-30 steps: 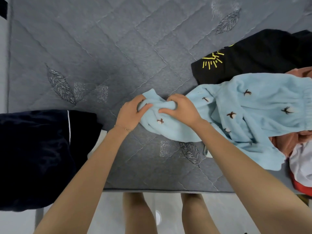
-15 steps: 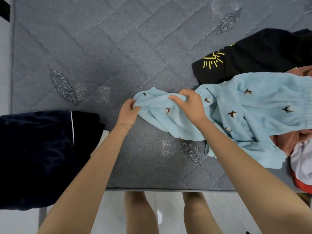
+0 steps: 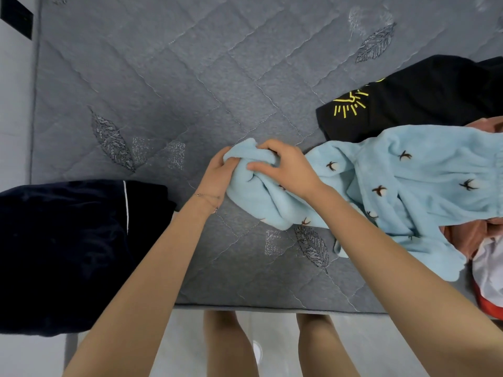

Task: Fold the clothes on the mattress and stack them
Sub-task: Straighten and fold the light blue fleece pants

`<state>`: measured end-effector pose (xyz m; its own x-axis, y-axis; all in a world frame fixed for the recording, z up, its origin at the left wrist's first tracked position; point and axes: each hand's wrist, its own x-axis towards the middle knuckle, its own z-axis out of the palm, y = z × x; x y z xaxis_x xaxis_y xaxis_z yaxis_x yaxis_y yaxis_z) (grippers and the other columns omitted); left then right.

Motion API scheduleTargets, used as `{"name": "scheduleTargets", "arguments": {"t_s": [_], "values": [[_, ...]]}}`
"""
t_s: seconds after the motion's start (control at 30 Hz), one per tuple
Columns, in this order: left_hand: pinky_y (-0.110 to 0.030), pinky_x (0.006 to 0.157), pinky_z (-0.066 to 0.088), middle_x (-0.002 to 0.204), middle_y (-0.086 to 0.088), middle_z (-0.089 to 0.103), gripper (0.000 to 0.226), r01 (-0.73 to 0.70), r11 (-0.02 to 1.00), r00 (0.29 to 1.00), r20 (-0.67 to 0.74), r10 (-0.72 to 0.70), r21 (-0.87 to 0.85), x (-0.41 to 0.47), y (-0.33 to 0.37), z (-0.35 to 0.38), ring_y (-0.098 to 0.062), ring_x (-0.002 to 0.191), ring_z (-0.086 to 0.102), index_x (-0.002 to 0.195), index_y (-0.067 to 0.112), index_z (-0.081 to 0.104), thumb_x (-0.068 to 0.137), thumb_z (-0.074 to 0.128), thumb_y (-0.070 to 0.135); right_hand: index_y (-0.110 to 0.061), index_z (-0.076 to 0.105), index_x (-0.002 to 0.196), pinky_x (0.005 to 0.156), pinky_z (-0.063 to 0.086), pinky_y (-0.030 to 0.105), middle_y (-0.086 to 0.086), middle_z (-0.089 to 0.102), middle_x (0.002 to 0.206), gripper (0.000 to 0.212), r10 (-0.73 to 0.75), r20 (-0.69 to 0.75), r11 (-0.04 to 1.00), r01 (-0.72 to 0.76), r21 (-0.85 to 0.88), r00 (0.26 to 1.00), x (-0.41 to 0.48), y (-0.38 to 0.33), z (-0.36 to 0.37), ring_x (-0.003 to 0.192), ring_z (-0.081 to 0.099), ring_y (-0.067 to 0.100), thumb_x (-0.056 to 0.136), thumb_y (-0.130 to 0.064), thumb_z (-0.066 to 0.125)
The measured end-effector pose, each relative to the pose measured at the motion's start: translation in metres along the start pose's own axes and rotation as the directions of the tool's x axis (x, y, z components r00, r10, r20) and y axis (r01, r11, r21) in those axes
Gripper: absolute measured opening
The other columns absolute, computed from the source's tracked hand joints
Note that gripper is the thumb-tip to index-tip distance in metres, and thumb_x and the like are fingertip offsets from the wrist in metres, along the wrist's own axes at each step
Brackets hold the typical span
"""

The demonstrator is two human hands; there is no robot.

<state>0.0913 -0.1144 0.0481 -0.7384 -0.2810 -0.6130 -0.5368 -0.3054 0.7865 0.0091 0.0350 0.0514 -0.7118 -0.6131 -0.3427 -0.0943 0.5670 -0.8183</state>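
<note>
Hands (image 3: 217, 176) (image 3: 287, 170) nearer on garment (image 3: 408, 172), prob. touching

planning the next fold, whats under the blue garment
A black garment, a pinkish-orange cloth and a white cloth show beneath the blue garment; anything else is covered.

Grey mattress (image 3: 168, 77) with navy garment (image 3: 68, 254), blue fleece (image 3: 422, 180), black shirt (image 3: 435, 99)
</note>
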Motion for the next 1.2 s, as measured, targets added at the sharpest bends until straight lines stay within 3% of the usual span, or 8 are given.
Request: {"name": "scheduleTargets", "arguments": {"t_s": [0.1, 0.2, 0.4, 0.57, 0.73, 0.87, 1.07, 1.2], "values": [[-0.029, 0.078, 0.048, 0.087, 0.0, 0.061, 0.011, -0.036, 0.996, 0.999, -0.009, 0.037, 0.076, 0.003, -0.003, -0.004, -0.011, 0.083, 0.056, 0.088, 0.016, 0.059, 0.098, 0.054, 0.015, 0.0, 0.055, 0.074, 0.057, 0.032, 0.017, -0.001, 0.046, 0.064, 0.036, 0.045, -0.085, 0.996, -0.037, 0.087, 0.995, 0.005, -0.002, -0.005, 0.058, 0.035, 0.003, 0.089, -0.028, 0.071], [-0.013, 0.062, 0.041, 0.073, 0.009, 0.053, 0.02, -0.113, 0.965, 0.994, 0.035, 0.108, 0.238, 0.004, -0.009, -0.009, 0.003, 0.063, 0.047, 0.078, 0.019, 0.051, 0.093, 0.064, 0.022, -0.015, 0.043, 0.06, 0.056, 0.03, 0.019, -0.004, 0.038, 0.059, 0.041, 0.086, -0.116, 0.984, -0.066, 0.166, 0.989, 0.007, -0.004, -0.011, 0.056, 0.032, 0.005, 0.092, -0.025, 0.068], [-0.044, 0.091, 0.049, 0.114, -0.021, 0.061, 0.034, 0.015, 0.887, 0.999, 0.035, -0.035, 0.462, 0.001, -0.035, -0.01, -0.032, 0.107, 0.058, 0.11, -0.005, 0.057, 0.089, 0.069, 0.017, -0.013, 0.039, 0.063, 0.055, 0.03, 0.019, -0.005, 0.032, 0.058, 0.043, 0.198, -0.242, 0.952, -0.128, 0.277, 0.95, 0.012, -0.005, -0.015, 0.055, 0.03, 0.007, 0.093, -0.028, 0.066], [-0.009, 0.06, 0.039, 0.085, 0.0, 0.048, 0.016, 0.0, 0.952, 1.0, -0.013, 0.004, 0.305, 0.003, -0.02, -0.023, -0.009, 0.079, 0.047, 0.088, 0.009, 0.047, 0.096, 0.058, 0.017, -0.021, 0.032, 0.062, 0.055, 0.029, 0.016, -0.01, 0.032, 0.059, 0.045, 0.23, -0.276, 0.954, -0.16, 0.255, 0.933, 0.013, 0.0, -0.015, 0.053, 0.03, 0.002, 0.096, -0.024, 0.061], [-0.014, 0.061, 0.042, 0.08, 0.005, 0.045, 0.025, -0.046, 0.956, 0.998, -0.031, 0.058, 0.289, 0.01, 0.014, -0.053, -0.004, 0.069, 0.046, 0.078, 0.021, 0.041, 0.097, 0.057, 0.024, -0.012, 0.055, 0.08, 0.059, 0.035, 0.013, -0.009, 0.047, 0.069, 0.025, 0.192, -0.168, 0.981, -0.183, 0.068, 0.967, 0.02, 0.001, -0.016, 0.059, 0.04, 0.0, 0.095, -0.031, 0.062], [-0.009, 0.053, 0.036, 0.074, 0.006, 0.042, 0.029, -0.08, 0.898, 0.996, 0.064, 0.059, 0.433, 0.017, 0.045, -0.083, 0.002, 0.058, 0.041, 0.074, 0.02, 0.04, 0.095, 0.06, 0.026, -0.021, 0.061, 0.101, 0.064, 0.039, 0.014, -0.011, 0.061, 0.085, 0.021, 0.146, 0.007, 0.982, -0.144, -0.125, 0.989, 0.031, -0.012, 0.0, 0.075, 0.054, 0.006, 0.091, -0.04, 0.066], [-0.024, 0.062, 0.042, 0.077, 0.003, 0.053, 0.015, -0.061, 0.892, 0.952, 0.295, -0.083, 0.448, 0.019, 0.073, -0.109, -0.008, 0.069, 0.051, 0.086, 0.014, 0.053, 0.094, 0.061, 0.023, -0.027, 0.059, 0.127, 0.099, 0.04, 0.021, -0.009, 0.059, 0.126, 0.045, 0.132, 0.146, 0.986, -0.146, 0.087, 0.98, 0.042, -0.037, 0.032, 0.117, 0.054, 0.006, 0.086, -0.038, 0.073], [-0.019, 0.06, 0.047, 0.073, 0.01, 0.064, 0.013, -0.038, 0.896, 0.909, 0.388, -0.153, 0.442, 0.018, 0.075, -0.118, -0.004, 0.067, 0.059, 0.083, 0.018, 0.056, 0.092, 0.064, 0.022, -0.017, 0.061, 0.086, 0.067, 0.041, 0.016, -0.008, 0.056, 0.079, 0.02, 0.13, 0.214, 0.957, -0.179, 0.23, 0.968, 0.048, -0.053, 0.044, 0.071, 0.051, 0.004, 0.084, -0.031, 0.076]]}}
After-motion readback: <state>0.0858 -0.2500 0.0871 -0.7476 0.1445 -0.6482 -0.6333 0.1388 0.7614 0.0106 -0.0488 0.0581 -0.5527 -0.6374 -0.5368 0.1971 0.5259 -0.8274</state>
